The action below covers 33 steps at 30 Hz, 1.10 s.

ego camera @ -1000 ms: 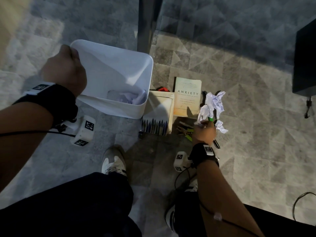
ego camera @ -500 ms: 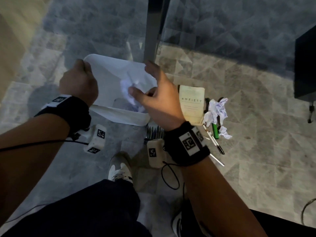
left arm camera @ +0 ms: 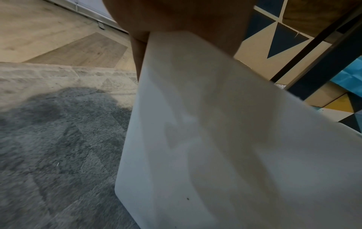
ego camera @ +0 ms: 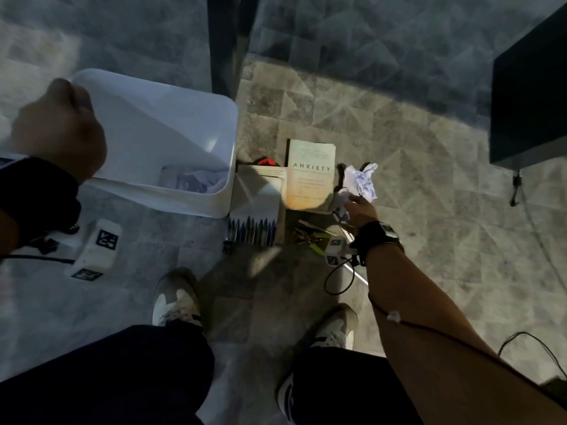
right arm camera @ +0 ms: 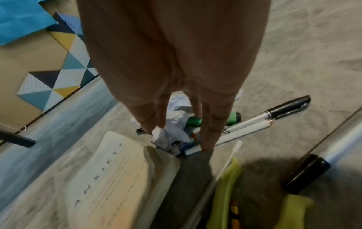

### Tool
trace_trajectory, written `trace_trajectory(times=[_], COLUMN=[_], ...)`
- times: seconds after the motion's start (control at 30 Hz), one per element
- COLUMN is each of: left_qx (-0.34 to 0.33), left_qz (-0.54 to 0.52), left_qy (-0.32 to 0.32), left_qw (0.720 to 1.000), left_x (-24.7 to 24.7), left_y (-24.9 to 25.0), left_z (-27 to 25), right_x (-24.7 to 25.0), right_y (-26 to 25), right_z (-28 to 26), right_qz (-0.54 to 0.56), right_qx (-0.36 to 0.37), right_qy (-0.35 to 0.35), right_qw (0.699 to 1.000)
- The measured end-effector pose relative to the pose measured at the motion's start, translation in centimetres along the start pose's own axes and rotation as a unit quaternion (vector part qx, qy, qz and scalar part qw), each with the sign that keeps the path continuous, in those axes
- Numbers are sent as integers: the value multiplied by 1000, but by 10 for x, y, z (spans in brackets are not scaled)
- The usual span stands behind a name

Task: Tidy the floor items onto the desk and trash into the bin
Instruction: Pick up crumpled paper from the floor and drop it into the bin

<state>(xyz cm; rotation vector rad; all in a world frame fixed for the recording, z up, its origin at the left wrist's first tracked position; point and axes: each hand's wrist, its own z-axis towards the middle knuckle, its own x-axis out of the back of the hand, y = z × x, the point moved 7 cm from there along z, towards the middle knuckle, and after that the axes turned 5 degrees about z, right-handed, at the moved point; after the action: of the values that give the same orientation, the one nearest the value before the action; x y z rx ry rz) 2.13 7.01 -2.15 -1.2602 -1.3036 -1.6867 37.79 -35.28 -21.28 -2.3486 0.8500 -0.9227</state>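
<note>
My left hand (ego camera: 61, 130) grips the rim of the white bin (ego camera: 147, 118), held tilted above the carpet; crumpled paper (ego camera: 190, 179) lies in its bottom. In the left wrist view only the bin's wall (left arm camera: 215, 139) and part of the hand (left arm camera: 176, 15) show. My right hand (ego camera: 359, 208) reaches down beside the "ANXIETY" book (ego camera: 310, 176). Its straight fingers (right arm camera: 207, 136) touch a small crumpled paper (right arm camera: 179, 108) on the floor. A bigger paper ball (ego camera: 363, 184) lies just beyond. Pens (right arm camera: 254, 122) and a green marker (right arm camera: 233, 117) lie under the hand.
A row of coloured pencils (ego camera: 251, 231) and a white pad (ego camera: 260, 185) lie between bin and book. Yellow-green items (ego camera: 316, 248) sit near my right wrist. A desk leg (ego camera: 227, 41) stands behind the bin, a dark box (ego camera: 527, 96) at the right.
My right hand dropped a crumpled paper into the bin, then went back down to the papers beside the book. The left hand kept hold of the bin.
</note>
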Motion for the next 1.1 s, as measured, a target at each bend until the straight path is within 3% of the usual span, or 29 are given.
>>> trace_trajectory(times=[0.1,0.2,0.23,0.3,0.43,0.53,0.67,0.77,0.9,1.0,1.1], left_qx=[-6,-32,-42,-45,-42,-32,-12,-2,6,2,13], left_qz=[1,-4,17,16,19,26,36,36,18,-9,-19], left_qy=[3,27,43,26,3,-16,-23,-29,-49,-63,-67], left_qw=[1000,999,998,999,999,999,999,999,999,998,998], left_x=[-3,-21,-30,-41,0,10,9,11,11,12,13], left_y=[-1,-29,-41,-48,-4,7,4,6,7,7,6], left_z=[1,14,18,21,0,-5,-5,-4,-4,-4,-5], right_x=[-2,-7,-8,-10,5,14,-7,-34,-77,-119,-152], right_y=[27,23,24,22,28,14,-35,-93,-172,-197,-197], right_z=[18,21,25,15,-11,-46,-105,-162,-252,-273,-268], right_qz=[-22,-227,-245,-230,-183,-107,61,203,277,242,93], right_qx=[-56,7,22,43,31,76,180,264,397,425,452], right_qy=[-36,-34,-27,-19,121,231,268,255,177,80,28], right_qw=[998,973,969,972,975,964,944,908,857,869,887])
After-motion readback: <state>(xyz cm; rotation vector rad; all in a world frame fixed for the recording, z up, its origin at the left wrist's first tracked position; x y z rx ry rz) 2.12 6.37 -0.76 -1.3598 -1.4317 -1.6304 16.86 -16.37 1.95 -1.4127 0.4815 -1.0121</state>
